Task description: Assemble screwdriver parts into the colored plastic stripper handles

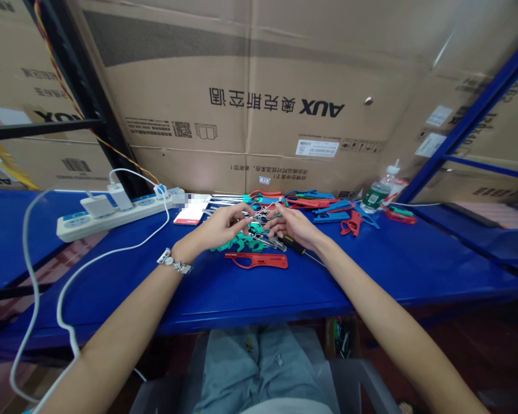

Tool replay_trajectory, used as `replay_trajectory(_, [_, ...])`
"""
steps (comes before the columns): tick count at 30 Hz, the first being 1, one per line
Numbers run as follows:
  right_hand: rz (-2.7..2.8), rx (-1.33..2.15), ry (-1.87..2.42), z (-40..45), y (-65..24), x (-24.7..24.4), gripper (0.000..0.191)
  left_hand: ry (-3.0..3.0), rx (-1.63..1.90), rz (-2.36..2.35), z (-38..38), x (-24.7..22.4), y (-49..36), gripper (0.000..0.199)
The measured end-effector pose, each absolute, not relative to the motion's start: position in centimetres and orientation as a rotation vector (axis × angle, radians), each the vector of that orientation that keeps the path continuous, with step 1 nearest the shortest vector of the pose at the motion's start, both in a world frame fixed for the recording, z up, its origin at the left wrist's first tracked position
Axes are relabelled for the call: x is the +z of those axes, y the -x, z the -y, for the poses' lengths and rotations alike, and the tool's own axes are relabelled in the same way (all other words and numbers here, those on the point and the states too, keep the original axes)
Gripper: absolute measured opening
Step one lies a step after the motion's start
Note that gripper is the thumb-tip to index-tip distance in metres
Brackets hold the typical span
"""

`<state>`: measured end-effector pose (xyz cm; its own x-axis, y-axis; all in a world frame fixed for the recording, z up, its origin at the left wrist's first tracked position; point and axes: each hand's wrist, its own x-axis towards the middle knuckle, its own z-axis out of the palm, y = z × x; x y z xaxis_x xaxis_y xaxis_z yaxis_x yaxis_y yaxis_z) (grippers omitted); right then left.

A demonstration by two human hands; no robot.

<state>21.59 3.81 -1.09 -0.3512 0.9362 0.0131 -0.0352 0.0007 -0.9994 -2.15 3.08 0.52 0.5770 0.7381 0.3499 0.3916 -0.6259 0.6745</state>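
My left hand (pixel 228 224) and my right hand (pixel 294 224) face each other over a pile of small parts at the middle of the blue table. Between my fingertips are thin, light-coloured wire-like pieces, too small to make out clearly. Green plastic parts (pixel 245 242) lie under and beside my left hand. A red plastic handle-shaped shell (pixel 261 261) rests flat nearer the table's front edge. By my right wrist is a screwdriver (pixel 294 246) with a black and yellow handle.
Red shells (pixel 313 203) and blue shells (pixel 333 216) lie behind and right of my hands. A clear bottle (pixel 376 192) stands at the right. A power strip (pixel 112 215) with white cables occupies the left. Cardboard (pixel 259 69) rises behind the blue table (pixel 198 299).
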Motion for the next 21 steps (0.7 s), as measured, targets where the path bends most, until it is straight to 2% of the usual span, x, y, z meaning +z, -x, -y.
replay_trajectory(4, [1.504, 1.444, 0.985, -3.7, -22.3, -0.7, 0.051, -2.268, 0.843, -0.899, -3.1, 0.5, 2.1, 0.02])
replay_trajectory(8, [1.631, 1.376, 0.904, -3.4, -22.7, -0.6, 0.035, -2.279, 0.83, -0.92, -3.1, 0.6, 2.2, 0.019])
replay_trajectory(13, [1.874, 1.157, 0.969, -3.4, -22.5, -1.1, 0.026, -2.291, 0.84, -0.911, -3.0, 0.6, 2.2, 0.019])
replay_trajectory(21, [1.884, 1.11, 0.988, -4.2, -23.0, -1.9, 0.026, -2.259, 0.879, -0.905, -2.8, 0.9, 2.2, 0.016])
